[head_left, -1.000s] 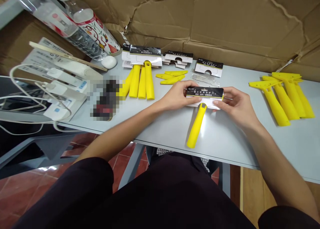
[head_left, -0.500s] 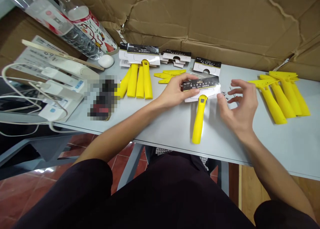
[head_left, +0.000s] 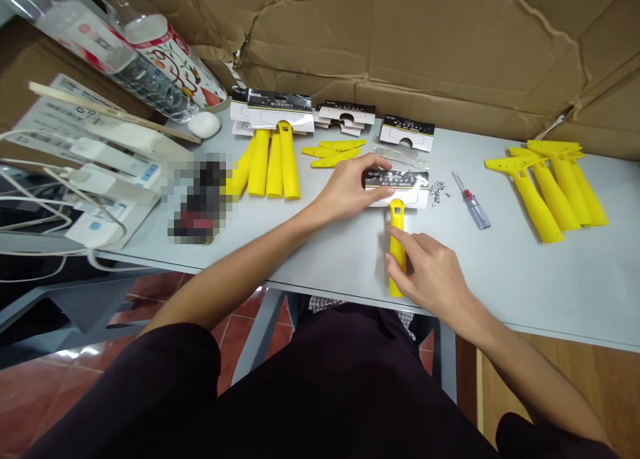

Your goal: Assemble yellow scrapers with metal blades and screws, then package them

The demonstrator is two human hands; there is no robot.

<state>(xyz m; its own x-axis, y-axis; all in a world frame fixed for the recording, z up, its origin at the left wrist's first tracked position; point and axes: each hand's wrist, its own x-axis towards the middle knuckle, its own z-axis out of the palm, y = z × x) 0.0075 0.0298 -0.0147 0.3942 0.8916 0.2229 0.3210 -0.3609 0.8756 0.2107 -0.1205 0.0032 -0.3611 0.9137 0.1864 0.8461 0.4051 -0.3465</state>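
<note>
A yellow scraper (head_left: pixel 396 249) lies near the front edge of the table, its head covered by a black-and-white cardboard sleeve (head_left: pixel 407 195). My left hand (head_left: pixel 353 189) pinches the sleeve's left side between thumb and fingers. Lower down, my right hand (head_left: pixel 433 272) is closed round the scraper's handle, thumb on one side and forefinger across it. Small metal screws (head_left: pixel 437 193) lie scattered just right of the sleeve. A screwdriver (head_left: pixel 473 204) with a clear handle rests beyond them.
Sleeved scrapers (head_left: pixel 273 159) lie at the back left, and bare scrapers (head_left: pixel 555 192) at the right. Loose yellow pieces (head_left: pixel 334 153), folded sleeves (head_left: pixel 347 112) and another sleeve (head_left: pixel 407 133) sit near the cardboard wall (head_left: pixel 450 45). Bottles (head_left: pixel 170 59) and cables (head_left: pixel 60 212) occupy the left.
My right hand has come down from beside the sleeve's right end and closed on the handle. The sleeved scraper is turned slightly, its handle now straighter. The screws and screwdriver are uncovered.
</note>
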